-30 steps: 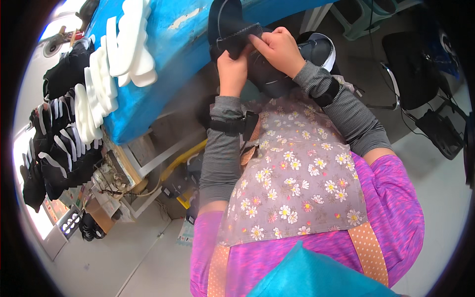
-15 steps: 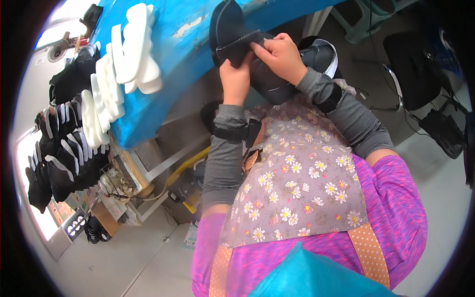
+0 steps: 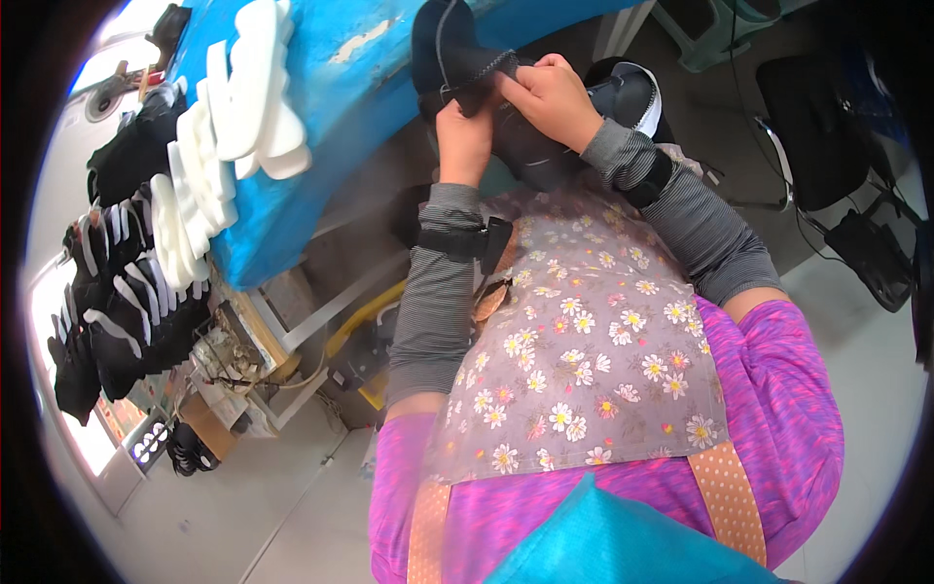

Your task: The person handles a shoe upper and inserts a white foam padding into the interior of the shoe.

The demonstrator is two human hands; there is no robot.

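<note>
A black shoe upper (image 3: 444, 47) with a pale seam line and a stitched lower edge is held at the top middle, over the near edge of the blue-covered table. My left hand (image 3: 464, 144) grips its lower edge from below, thumb up against it. Fingers bent, my right hand (image 3: 553, 101) pinches the right end of the stitched edge; the fingertips are partly hidden. Under my hands, more black shoe material (image 3: 533, 161) lies on my lap. Right of my right wrist sits another black upper (image 3: 623, 100) with a white edge.
White sole-shaped pieces (image 3: 245, 92) lie in overlapping rows on the blue table cover (image 3: 331, 117). Several black uppers with white strips (image 3: 122, 311) are lined up at the left. A black chair (image 3: 809, 136) stands at the right, and a green stool (image 3: 702, 37) stands at the far right.
The view has shifted slightly, so the table and white pieces sit a little further left and up. Both hands keep their hold on the upper, with the right fingers slightly moved along the edge.
</note>
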